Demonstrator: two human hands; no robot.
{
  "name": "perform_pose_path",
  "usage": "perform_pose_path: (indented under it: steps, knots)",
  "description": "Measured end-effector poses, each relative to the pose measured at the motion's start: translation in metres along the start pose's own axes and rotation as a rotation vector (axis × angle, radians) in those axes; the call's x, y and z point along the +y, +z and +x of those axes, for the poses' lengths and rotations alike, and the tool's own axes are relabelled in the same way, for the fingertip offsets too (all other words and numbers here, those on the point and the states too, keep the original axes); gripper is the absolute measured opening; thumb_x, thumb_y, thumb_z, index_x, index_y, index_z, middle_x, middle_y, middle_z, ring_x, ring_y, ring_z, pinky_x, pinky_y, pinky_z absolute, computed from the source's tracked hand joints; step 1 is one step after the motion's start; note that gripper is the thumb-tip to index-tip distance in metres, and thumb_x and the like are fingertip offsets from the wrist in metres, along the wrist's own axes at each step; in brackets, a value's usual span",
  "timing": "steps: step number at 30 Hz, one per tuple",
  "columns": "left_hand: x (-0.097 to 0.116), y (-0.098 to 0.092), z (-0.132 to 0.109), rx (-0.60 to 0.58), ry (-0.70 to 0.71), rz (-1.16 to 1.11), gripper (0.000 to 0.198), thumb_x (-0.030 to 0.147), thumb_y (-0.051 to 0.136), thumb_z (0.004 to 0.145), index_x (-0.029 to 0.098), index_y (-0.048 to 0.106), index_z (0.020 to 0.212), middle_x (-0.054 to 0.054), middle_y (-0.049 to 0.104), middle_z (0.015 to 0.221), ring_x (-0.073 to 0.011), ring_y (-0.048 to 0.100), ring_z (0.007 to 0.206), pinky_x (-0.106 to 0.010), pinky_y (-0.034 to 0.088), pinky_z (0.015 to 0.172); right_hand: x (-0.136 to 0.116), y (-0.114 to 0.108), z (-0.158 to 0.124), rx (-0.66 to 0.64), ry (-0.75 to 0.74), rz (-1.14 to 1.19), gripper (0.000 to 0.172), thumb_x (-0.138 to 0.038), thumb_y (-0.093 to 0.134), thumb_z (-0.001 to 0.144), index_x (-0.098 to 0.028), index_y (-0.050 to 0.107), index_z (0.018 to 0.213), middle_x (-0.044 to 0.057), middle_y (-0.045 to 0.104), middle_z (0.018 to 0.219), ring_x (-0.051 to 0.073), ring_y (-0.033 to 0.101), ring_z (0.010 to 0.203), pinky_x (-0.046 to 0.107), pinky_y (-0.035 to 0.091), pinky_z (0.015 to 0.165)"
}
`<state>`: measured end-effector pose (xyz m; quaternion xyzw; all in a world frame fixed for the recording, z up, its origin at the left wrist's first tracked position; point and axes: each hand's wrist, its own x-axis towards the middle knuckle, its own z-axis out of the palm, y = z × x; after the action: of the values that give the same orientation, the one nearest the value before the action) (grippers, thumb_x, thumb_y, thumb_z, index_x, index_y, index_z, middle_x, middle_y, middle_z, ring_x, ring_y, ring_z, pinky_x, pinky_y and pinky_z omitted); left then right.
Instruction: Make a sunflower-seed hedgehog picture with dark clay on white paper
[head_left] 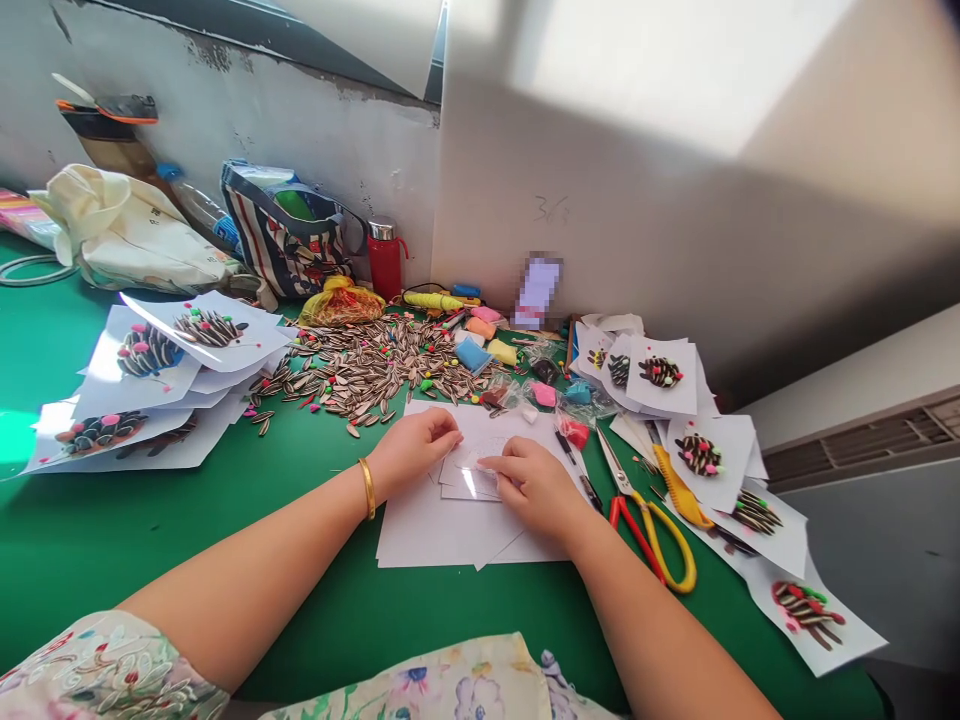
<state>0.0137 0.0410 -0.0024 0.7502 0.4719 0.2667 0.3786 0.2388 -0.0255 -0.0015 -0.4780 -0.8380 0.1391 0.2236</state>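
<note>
My left hand [415, 447], with a gold bangle at the wrist, rests with curled fingers on the left edge of a small white paper sheet [480, 452]. My right hand [534, 482] presses its fingers down on the same sheet from the right, fingers bent and close together. The sheet lies on a loose stack of white papers [427, 530] on the green table [225, 500]. Just behind the papers spreads a pile of striped sunflower seeds [360, 365].
Red-and-yellow scissors [651, 525] and a yellow knife [675, 485] lie right of my right hand. Finished seed pictures on paper lie left [150, 350] and right [701, 455]. Coloured clay lumps [480, 350], a red flask [385, 258] and bags [289, 235] stand by the wall.
</note>
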Motion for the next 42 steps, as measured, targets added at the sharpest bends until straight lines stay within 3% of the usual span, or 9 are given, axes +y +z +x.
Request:
perform_pose_path:
  steps: [6,9,15,20,24,28,31,37,42]
  knots:
    - [-0.003,0.004,0.0,0.013,-0.009,-0.108,0.017,0.038,0.062,0.08,0.022,0.065,0.082,-0.001,0.069,0.081,-0.0178,0.063,0.076,-0.03,0.051,0.072,0.02,-0.007,0.003,0.191,0.134,-0.077,0.031,-0.015,0.051,0.087,-0.02,0.073,0.109,0.008,0.061,0.091,0.021,0.058,0.087,0.035,0.048,0.078]
    - [-0.003,0.004,0.0,0.043,0.01,-0.196,0.024,0.038,0.064,0.078,0.021,0.067,0.094,-0.003,0.071,0.09,-0.0189,0.065,0.084,-0.031,0.052,0.079,0.03,-0.011,0.005,0.305,0.227,-0.204,0.028,-0.019,0.054,0.086,-0.019,0.073,0.107,0.012,0.062,0.108,0.026,0.056,0.101,0.042,0.046,0.089]
    - [0.002,-0.004,0.001,0.083,0.104,0.0,0.027,0.044,0.056,0.085,0.021,0.069,0.079,-0.002,0.071,0.083,-0.0191,0.063,0.081,-0.031,0.049,0.078,0.034,-0.007,0.009,0.162,0.325,-0.424,0.034,-0.036,0.059,0.09,-0.027,0.067,0.122,0.014,0.051,0.141,0.037,0.037,0.133,0.06,0.032,0.1]
    - [0.002,-0.003,0.001,0.115,0.111,-0.019,0.026,0.045,0.061,0.082,0.02,0.066,0.077,-0.001,0.068,0.077,-0.0171,0.061,0.072,-0.029,0.048,0.067,0.033,-0.008,0.01,0.172,0.36,-0.42,0.031,-0.032,0.051,0.095,-0.026,0.065,0.122,0.009,0.056,0.139,0.031,0.043,0.132,0.059,0.027,0.106]
    - [-0.001,0.0,0.001,0.157,0.124,-0.112,0.017,0.036,0.061,0.083,0.021,0.068,0.086,-0.002,0.072,0.086,-0.0175,0.065,0.081,-0.029,0.052,0.075,0.027,-0.013,0.008,0.376,0.252,-0.248,0.029,-0.023,0.046,0.095,-0.023,0.064,0.118,0.01,0.059,0.134,0.026,0.052,0.124,0.05,0.033,0.109]
    - [0.002,0.0,-0.001,0.155,0.143,-0.148,0.017,0.036,0.062,0.083,0.02,0.068,0.084,-0.001,0.071,0.081,-0.0159,0.064,0.075,-0.028,0.051,0.07,0.015,-0.012,0.006,0.496,0.1,0.001,0.012,-0.024,0.052,0.093,-0.022,0.061,0.101,0.01,0.061,0.114,0.023,0.058,0.11,0.039,0.047,0.096]
    - [0.009,-0.001,-0.005,0.19,0.19,-0.153,0.022,0.039,0.066,0.082,0.019,0.065,0.075,0.0,0.066,0.072,-0.014,0.059,0.067,-0.026,0.048,0.062,0.006,-0.006,0.005,0.45,0.037,0.097,0.004,-0.024,0.053,0.092,-0.023,0.055,0.095,0.007,0.061,0.102,0.022,0.059,0.1,0.039,0.049,0.09]
    - [0.017,0.002,-0.012,0.308,0.321,-0.204,0.01,0.029,0.065,0.085,0.02,0.067,0.088,-0.002,0.068,0.085,-0.015,0.061,0.079,-0.029,0.051,0.074,-0.008,0.003,0.004,0.327,0.015,0.119,0.035,-0.021,0.057,0.091,-0.023,0.05,0.125,0.009,0.061,0.109,0.023,0.059,0.1,0.04,0.051,0.089]
    - [0.02,0.003,-0.015,0.297,0.312,-0.207,0.009,0.029,0.068,0.085,0.019,0.067,0.085,-0.002,0.069,0.082,-0.015,0.062,0.077,-0.029,0.052,0.074,-0.012,0.004,0.004,0.3,0.026,0.084,0.031,-0.02,0.056,0.091,-0.024,0.056,0.121,0.009,0.059,0.112,0.024,0.059,0.102,0.04,0.052,0.088]
